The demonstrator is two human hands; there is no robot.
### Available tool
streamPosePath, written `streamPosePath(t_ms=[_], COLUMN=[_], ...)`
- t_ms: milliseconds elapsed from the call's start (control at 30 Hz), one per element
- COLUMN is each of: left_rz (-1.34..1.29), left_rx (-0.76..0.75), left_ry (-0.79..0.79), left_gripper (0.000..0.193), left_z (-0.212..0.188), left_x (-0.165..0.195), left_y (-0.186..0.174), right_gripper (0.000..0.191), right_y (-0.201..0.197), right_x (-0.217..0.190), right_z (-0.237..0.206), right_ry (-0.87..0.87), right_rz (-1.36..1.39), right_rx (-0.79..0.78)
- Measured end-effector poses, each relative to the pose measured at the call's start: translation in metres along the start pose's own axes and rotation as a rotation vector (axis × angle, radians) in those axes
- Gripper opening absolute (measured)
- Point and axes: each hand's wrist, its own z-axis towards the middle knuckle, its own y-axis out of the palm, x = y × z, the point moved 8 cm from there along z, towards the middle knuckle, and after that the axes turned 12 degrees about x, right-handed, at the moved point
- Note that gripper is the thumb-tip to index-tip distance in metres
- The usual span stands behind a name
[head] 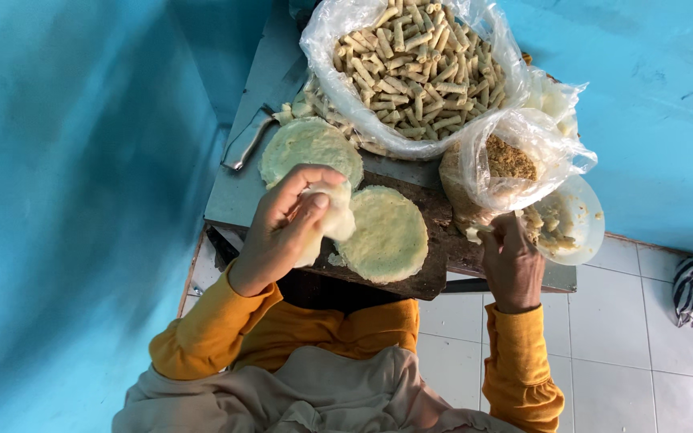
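Over board (435, 210) — L hand (282, 232) curled, wrapper (332, 215) pinched

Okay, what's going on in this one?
A person works at a small table. The left hand holds a folded pale wrapper above a round flat wrapper on a dark board. The right hand reaches to a white plate of filling. A big bag of finished rolls sits behind.

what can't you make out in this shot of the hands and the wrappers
- Head view: the right hand shows only its back, so what its fingers hold at the white plate is hidden.
- The thin wrapper is partly covered by the left hand.
- The metal tool is blurred.
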Motion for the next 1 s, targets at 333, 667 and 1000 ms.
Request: streamPosePath(t_ms=[333,667,1000], left_rz=[0.107,-0.028,0.744], left_rx=[-0.168,-0.501,-0.334], left_ry=[-0.083,0.183,0.211], left_gripper=[0.024,0.030,0.006], left_z=[-0.003,-0.007,0.046], left_x=[-0.004,0.009,-0.013], left_y=[0.020,0.071,0.059], right_gripper=[0.035,0.061,0.016], right_y=[-0.028,0.062,0.032], right_x=[-0.048,-0.105,-0.091], right_z=[0.002,-0.033,0.043], right_ry=[-0.151,0.471,0.094], right_rz=[-0.208,1.336,1.040], right_rx=[0.024,-0.837,-0.397])
